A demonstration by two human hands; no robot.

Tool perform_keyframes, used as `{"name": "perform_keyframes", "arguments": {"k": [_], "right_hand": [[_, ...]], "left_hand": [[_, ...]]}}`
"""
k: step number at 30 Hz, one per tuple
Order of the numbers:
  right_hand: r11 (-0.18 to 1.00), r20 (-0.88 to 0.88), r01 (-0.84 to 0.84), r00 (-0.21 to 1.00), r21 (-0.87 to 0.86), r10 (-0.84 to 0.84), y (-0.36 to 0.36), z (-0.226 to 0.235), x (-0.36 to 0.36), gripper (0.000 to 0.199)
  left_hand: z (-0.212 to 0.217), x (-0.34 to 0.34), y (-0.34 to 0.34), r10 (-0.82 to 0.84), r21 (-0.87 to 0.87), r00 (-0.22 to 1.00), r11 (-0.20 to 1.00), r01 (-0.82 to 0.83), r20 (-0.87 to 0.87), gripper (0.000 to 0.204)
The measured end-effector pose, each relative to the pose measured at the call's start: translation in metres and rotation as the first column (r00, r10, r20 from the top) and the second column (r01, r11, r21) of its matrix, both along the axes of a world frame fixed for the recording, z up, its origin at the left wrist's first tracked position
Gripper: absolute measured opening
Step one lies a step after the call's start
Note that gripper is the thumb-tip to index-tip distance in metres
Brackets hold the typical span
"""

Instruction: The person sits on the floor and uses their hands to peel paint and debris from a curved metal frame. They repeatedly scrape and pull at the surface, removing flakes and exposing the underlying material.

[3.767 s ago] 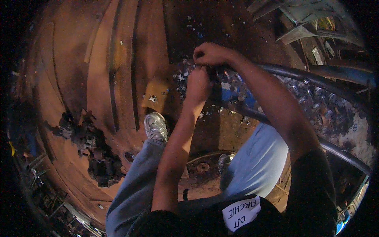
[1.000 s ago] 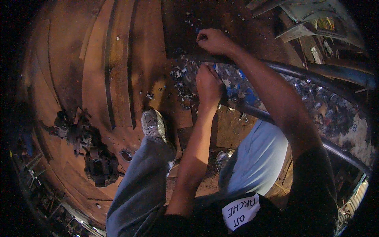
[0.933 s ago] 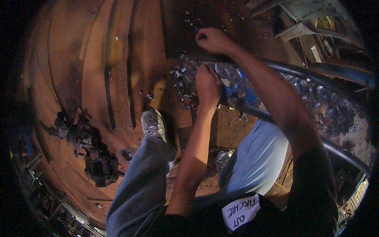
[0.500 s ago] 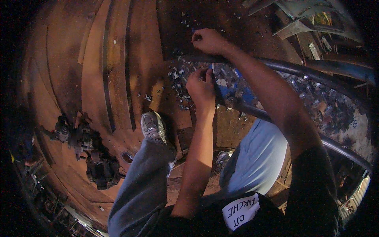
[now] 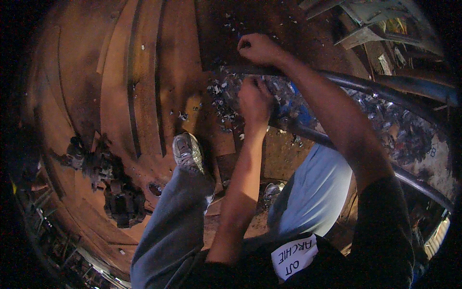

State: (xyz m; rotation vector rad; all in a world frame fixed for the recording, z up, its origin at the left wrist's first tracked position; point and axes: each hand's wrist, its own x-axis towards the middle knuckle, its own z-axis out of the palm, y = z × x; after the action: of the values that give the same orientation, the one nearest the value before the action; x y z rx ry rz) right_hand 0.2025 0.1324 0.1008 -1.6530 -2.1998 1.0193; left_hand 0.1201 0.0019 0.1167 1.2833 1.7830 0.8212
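Observation:
My left hand (image 5: 256,102) is closed, its fingers curled over the left end of a long bed of small scrap pieces (image 5: 385,113) lying between two dark metal tubes. Any object inside its fingers is hidden. Beyond the far tube (image 5: 358,83), my right hand (image 5: 262,49) is closed too, with thumb and forefinger bent into a loop. Whatever it may pinch is too small to make out. A blue piece (image 5: 302,114) lies among the scraps, to the right of my left hand. Loose light-coloured bits (image 5: 222,103) are scattered just left of that hand.
The near tube (image 5: 423,188) passes in front of my right leg. Brown boards and sheets (image 5: 115,96) cover the floor at left, with a dark lumpy object (image 5: 124,204) on them. Metal frames (image 5: 370,29) stand at the far right. My shoe (image 5: 187,150) rests near the scattered bits.
My left hand has shifted right and slightly farther away, and its fingers have turned over the scraps. The right hand has barely moved.

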Motion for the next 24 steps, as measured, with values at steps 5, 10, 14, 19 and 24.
{"name": "perform_keyframes", "arguments": {"k": [5, 10, 14, 19, 24], "right_hand": [[0.995, -0.026, 0.078, 0.996, -0.062, -0.080, 0.000, 0.000, 0.001, 0.026], [0.998, 0.000, 0.050, 0.999, -0.036, -0.050, 0.002, -0.003, -0.003, 0.025], [1.000, 0.035, 0.011, 0.999, 0.010, -0.011, -0.001, -0.002, -0.002, 0.025], [1.000, 0.021, -0.005, 1.000, 0.019, 0.004, 0.000, 0.003, 0.000, 0.024], [1.000, 0.008, 0.015, 1.000, 0.003, -0.015, 0.000, 0.001, 0.000, 0.023]], "left_hand": [[0.025, 0.015, 0.003, -0.032, 0.088, 0.996, 0.996, 0.025, 0.078, 0.023], [-0.011, -0.055, -0.020, 0.109, 0.003, 0.992, 0.994, -0.109, 0.064, 0.023], [-0.036, -0.058, -0.025, 0.080, 0.072, 0.986, 0.993, -0.091, 0.146, 0.024], [-0.020, -0.035, -0.025, -0.078, 0.217, 0.989, 0.975, 0.050, 0.123, 0.023], [-0.011, -0.027, -0.023, -0.072, 0.244, 0.995, 0.968, 0.053, 0.073, 0.017]]}}
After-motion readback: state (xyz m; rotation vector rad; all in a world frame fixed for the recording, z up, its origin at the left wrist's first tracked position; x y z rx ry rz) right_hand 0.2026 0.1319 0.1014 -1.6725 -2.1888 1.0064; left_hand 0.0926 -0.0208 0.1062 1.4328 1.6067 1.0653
